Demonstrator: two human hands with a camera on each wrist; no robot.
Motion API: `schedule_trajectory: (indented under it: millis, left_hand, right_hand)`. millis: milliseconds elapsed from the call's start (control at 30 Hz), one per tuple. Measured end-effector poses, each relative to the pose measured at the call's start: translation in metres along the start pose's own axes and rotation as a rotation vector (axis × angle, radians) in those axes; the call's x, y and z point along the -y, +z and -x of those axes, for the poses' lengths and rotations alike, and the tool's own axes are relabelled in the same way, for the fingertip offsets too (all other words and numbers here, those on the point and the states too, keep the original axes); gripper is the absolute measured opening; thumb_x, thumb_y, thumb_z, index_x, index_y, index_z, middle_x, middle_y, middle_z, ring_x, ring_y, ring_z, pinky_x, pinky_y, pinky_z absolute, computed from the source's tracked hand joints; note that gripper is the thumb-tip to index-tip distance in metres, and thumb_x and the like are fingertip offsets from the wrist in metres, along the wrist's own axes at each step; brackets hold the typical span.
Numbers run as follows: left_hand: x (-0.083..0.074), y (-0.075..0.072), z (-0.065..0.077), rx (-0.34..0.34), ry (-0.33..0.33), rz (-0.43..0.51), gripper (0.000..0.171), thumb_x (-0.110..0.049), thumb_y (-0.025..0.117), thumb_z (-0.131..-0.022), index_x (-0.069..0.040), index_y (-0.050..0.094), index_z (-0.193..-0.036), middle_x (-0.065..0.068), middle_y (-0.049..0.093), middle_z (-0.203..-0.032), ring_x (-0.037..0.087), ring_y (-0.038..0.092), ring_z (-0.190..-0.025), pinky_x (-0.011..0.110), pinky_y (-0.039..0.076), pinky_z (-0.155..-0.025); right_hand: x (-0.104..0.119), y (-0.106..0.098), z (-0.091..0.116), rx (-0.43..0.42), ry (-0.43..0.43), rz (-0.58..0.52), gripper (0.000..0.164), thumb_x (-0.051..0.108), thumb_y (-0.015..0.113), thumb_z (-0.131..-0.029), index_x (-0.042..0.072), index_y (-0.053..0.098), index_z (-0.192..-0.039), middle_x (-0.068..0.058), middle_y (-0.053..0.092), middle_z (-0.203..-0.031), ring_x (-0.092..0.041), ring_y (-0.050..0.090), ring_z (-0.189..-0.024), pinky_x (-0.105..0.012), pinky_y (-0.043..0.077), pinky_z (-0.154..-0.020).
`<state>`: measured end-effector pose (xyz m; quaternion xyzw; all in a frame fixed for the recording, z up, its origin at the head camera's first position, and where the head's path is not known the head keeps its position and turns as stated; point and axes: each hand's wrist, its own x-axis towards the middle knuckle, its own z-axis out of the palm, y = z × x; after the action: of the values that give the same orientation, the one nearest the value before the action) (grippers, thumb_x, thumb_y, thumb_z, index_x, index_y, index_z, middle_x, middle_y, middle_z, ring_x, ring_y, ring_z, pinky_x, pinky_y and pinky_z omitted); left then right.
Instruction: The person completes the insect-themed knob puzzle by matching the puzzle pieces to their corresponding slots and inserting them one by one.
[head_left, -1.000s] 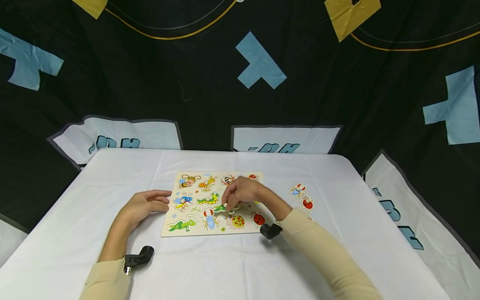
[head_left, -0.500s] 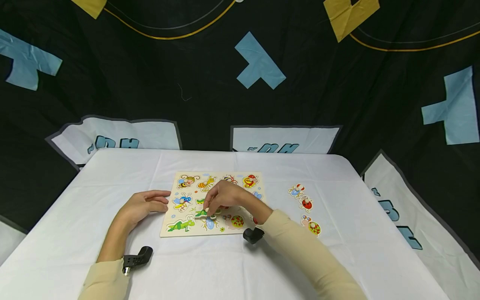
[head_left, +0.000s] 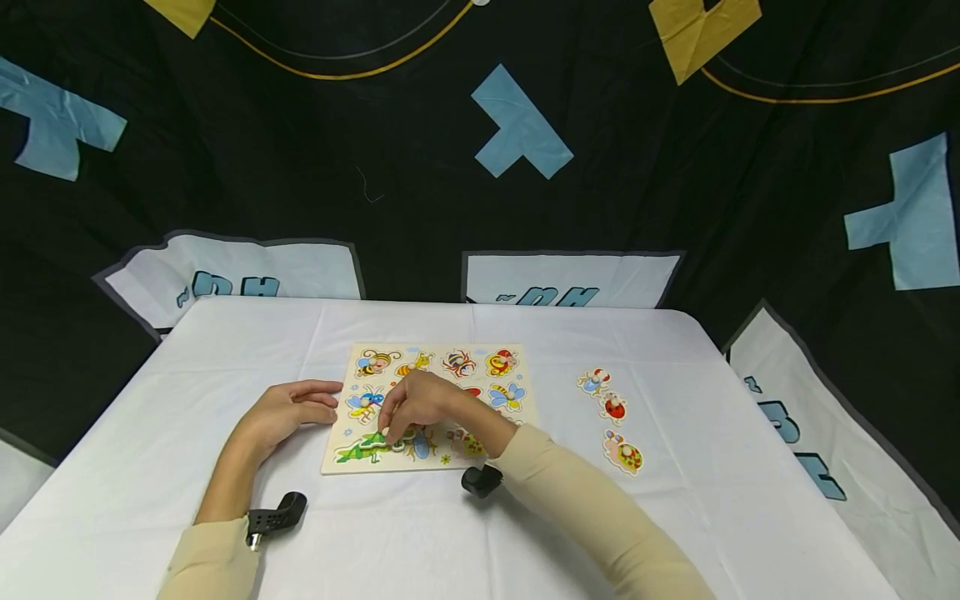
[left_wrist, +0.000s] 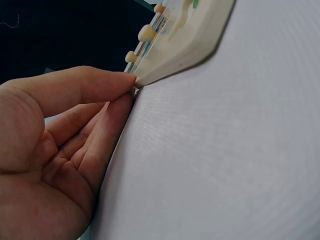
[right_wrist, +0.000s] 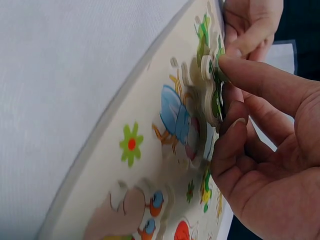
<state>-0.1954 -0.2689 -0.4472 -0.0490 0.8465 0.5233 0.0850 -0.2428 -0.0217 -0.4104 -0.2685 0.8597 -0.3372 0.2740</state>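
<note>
My right hand (head_left: 420, 400) pinches a green grasshopper puzzle piece (right_wrist: 211, 92) between thumb and fingers. The piece is tilted close over the lower left of the wooden peg-puzzle board (head_left: 397, 468), overlapping the printed green grasshopper (head_left: 348, 453) there. In the right wrist view, a blue beetle picture (right_wrist: 172, 110) shows on the board beside the piece. My left hand (head_left: 288, 412) lies at the board's left side. Its thumb and finger tips touch the board's edge in the left wrist view, near several round knobs (left_wrist: 146, 33).
Three loose pieces lie on the white cloth right of the board: a blue beetle (head_left: 595, 382), a red ladybug (head_left: 613, 407) and a snail (head_left: 623, 454). A dark curtain (head_left: 420, 208) hangs behind the table.
My right hand has carried the grasshopper piece leftward across the board, from its middle to the lower left grasshopper picture. The left hand has stayed at the board's edge.
</note>
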Motion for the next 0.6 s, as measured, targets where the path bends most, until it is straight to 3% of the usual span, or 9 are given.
schedule_trajectory:
  millis: [400, 600]
  left_hand:
    - [0.003, -0.002, -0.002, -0.001, -0.005, -0.043, 0.061, -0.021, 0.08, -0.085, -0.008, 0.06, -0.141, 0.005, 0.072, -0.117, 0.002, 0.06, -0.1, 0.029, 0.039, -0.093]
    - [0.003, -0.002, -0.002, 0.005, -0.001, -0.038, 0.061, -0.021, 0.079, -0.085, -0.007, 0.06, -0.141, 0.005, 0.073, -0.116, 0.0, 0.06, -0.099, 0.025, 0.04, -0.092]
  right_hand:
    - [0.009, 0.014, -0.007, 0.012, -0.016, 0.012, 0.01, 0.013, 0.087, -0.075, 0.019, 0.081, -0.08, 0.012, 0.063, -0.064, -0.003, 0.05, -0.064, -0.019, 0.039, -0.061]
    - [0.012, 0.02, -0.01, 0.003, -0.021, 0.058, 0.011, 0.015, 0.087, -0.074, 0.021, 0.08, -0.079, 0.014, 0.062, -0.063, -0.003, 0.048, -0.062, -0.019, 0.038, -0.059]
